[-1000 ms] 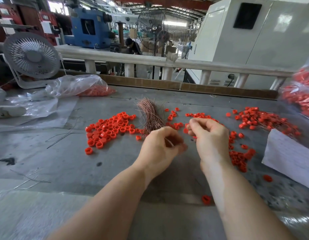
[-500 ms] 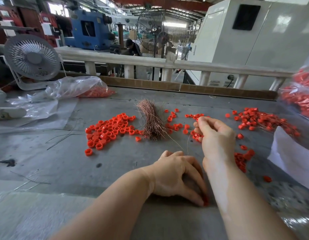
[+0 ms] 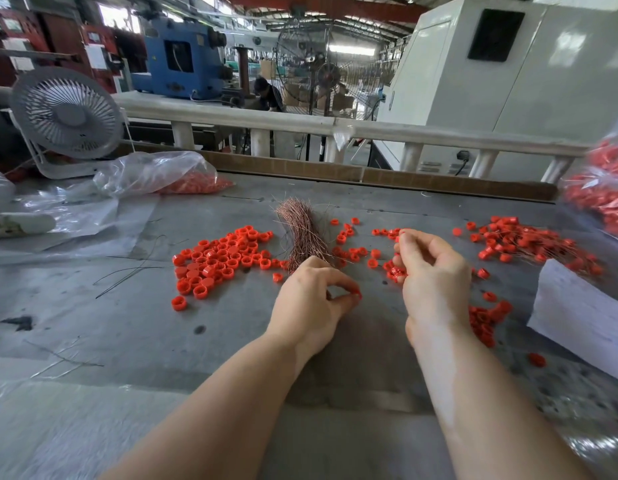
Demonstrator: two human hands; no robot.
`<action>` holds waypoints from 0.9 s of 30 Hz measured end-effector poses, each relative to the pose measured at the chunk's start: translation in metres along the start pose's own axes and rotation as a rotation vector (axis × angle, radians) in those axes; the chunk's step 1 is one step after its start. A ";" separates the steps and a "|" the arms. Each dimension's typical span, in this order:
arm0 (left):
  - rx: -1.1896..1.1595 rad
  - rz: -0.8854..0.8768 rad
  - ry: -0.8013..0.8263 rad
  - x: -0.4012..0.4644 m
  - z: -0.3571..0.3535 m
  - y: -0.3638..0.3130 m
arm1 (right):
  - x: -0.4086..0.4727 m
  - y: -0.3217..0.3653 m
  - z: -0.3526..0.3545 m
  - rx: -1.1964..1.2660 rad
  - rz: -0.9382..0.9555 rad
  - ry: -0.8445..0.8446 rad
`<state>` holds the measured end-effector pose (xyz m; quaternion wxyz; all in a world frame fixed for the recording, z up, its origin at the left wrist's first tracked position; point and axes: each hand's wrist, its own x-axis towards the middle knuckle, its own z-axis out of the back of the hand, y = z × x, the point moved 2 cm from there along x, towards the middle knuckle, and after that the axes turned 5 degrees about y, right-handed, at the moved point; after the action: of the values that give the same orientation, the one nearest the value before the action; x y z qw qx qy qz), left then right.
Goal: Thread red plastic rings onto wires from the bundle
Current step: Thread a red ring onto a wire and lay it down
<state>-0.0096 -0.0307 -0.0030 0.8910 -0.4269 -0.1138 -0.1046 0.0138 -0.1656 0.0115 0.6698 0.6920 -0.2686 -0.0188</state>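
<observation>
A bundle of thin copper-coloured wires (image 3: 305,239) is seen lying on the grey worktable (image 3: 134,327), its near end just beyond the left hand. Small red plastic rings (image 3: 219,259), short open cylinders, are heaped to the left of the bundle, and more are scattered to its right. 1 red ring (image 3: 356,294) is pinched between the thumb and fingertips of the left hand (image 3: 309,306), the fingers curled closed around it. The right hand (image 3: 434,277) is raised with its fingers curled tightly; red rings (image 3: 394,274) are seen at its fingertips, but whether a wire is held cannot be told.
</observation>
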 end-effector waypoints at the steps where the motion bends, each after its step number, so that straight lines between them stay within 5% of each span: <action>1: 0.008 0.013 -0.015 0.000 0.000 0.000 | 0.000 0.001 0.001 -0.003 0.025 -0.023; 10: 0.189 0.181 -0.081 -0.002 0.009 0.007 | 0.000 0.015 0.008 0.043 0.250 -0.210; 19: 0.155 0.116 -0.096 -0.001 0.005 0.009 | -0.009 0.015 -0.005 -0.112 0.307 0.055; 27: -0.348 0.005 -0.236 0.002 0.011 -0.002 | -0.016 0.010 -0.017 -0.239 0.227 0.334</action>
<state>-0.0099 -0.0235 0.0060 0.7847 -0.5837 -0.1967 -0.0699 0.0031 -0.1436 0.0170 0.7800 0.5666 -0.2260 0.1398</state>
